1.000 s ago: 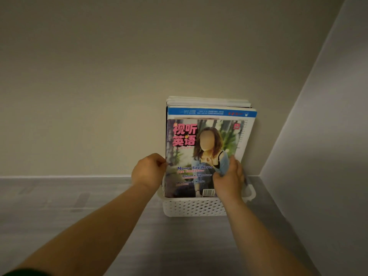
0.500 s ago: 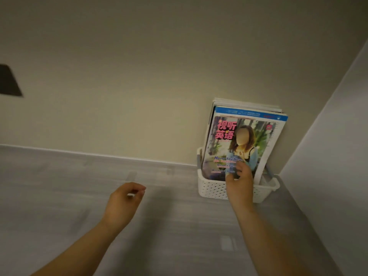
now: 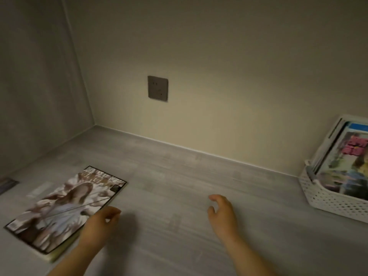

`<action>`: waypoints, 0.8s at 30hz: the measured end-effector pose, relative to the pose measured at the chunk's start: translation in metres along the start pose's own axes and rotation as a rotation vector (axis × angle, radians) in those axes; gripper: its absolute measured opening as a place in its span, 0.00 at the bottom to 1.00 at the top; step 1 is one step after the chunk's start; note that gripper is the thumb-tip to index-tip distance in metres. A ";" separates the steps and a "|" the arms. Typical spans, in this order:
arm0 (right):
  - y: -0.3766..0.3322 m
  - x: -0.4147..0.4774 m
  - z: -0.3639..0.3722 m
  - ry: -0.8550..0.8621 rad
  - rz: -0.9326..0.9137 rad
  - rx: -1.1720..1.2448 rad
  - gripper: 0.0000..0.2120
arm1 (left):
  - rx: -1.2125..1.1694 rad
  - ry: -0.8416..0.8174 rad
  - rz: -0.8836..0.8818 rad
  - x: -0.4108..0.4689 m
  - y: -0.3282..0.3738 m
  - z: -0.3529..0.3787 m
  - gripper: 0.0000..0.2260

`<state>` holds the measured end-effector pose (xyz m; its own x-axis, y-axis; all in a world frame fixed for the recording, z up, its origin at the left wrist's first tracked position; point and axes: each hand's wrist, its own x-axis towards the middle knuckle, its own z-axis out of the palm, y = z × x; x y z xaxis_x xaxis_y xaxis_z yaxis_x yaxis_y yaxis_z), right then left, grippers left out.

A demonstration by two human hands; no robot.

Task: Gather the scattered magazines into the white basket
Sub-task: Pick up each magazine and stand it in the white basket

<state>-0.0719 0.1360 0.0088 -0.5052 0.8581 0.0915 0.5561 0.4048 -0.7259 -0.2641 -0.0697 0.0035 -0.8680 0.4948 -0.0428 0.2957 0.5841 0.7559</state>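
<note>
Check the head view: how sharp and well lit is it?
Head view: dim, warm light; motion blur smears the white perforated plastic basket and its upright magazines, cropped at right; flat glossy magazine at left soft; shadow beside the left hand.

Dim and warm right now; the beige wall point(image 3: 219, 76) glows brightest low at centre, darkening toward eleven o'clock; a soft shadow pools on the grey surface point(image 3: 179, 176) at three o'clock of the left hand point(image 3: 99, 226); magazines point(image 3: 346, 168) in the white basket point(image 3: 328, 202), far at three o'clock, smear with blur; edge lines bow.
</note>
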 end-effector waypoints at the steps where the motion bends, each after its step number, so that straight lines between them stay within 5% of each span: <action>1: -0.009 -0.007 0.018 -0.046 -0.030 -0.036 0.15 | 0.015 0.032 -0.029 0.004 -0.016 -0.013 0.06; 7: -0.036 -0.030 0.089 -0.248 -0.148 -0.262 0.24 | 0.214 0.113 -0.124 0.034 -0.083 -0.076 0.14; 12: -0.037 -0.050 0.110 -0.161 -0.317 -0.655 0.28 | 0.297 0.138 -0.247 0.054 -0.116 -0.102 0.25; 22: -0.023 -0.045 0.119 -0.119 -0.280 -0.490 0.24 | 0.495 -0.049 -0.368 0.088 -0.132 -0.126 0.40; 24: -0.021 -0.045 0.119 -0.127 -0.285 -0.537 0.25 | 0.467 -0.107 -0.405 0.093 -0.130 -0.129 0.36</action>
<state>-0.1395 0.0517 -0.0606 -0.7389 0.6620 0.1257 0.6253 0.7432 -0.2379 -0.4349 -0.1826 -0.0140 -0.9102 0.2226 -0.3494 0.1155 0.9463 0.3019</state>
